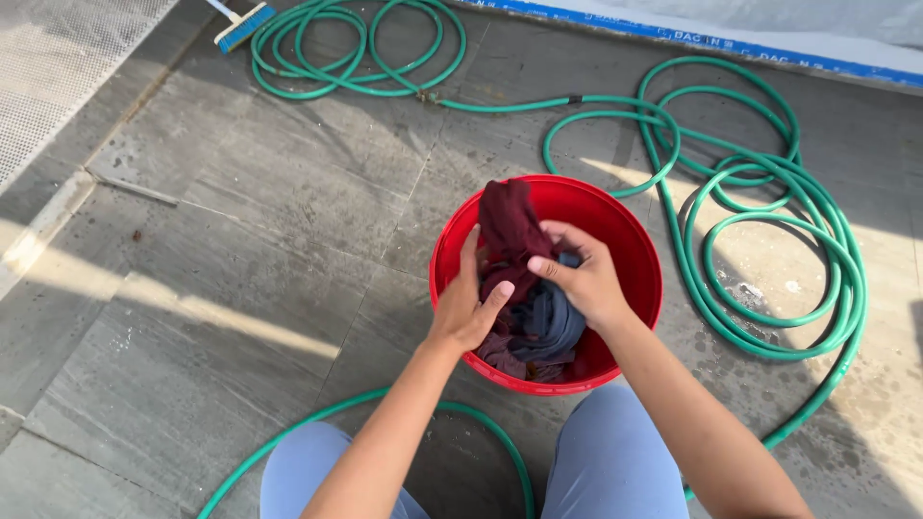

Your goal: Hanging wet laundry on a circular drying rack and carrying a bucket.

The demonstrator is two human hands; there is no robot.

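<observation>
A red bucket (630, 240) stands on the grey stone floor in front of my knees. Both hands hold a dark maroon cloth (510, 226) lifted above the bucket's rim. My left hand (468, 306) grips it from the left side, thumb pressed against the fabric. My right hand (582, 274) pinches it from the right. A dark blue-grey garment (550, 327) and more maroon fabric lie bunched in the bucket below the hands.
A long green garden hose (769, 192) loops over the floor at the back, to the right, and around my knees (615, 452). A blue brush head (243, 25) lies at the top left. A white mesh sheet (58, 67) covers the far left corner.
</observation>
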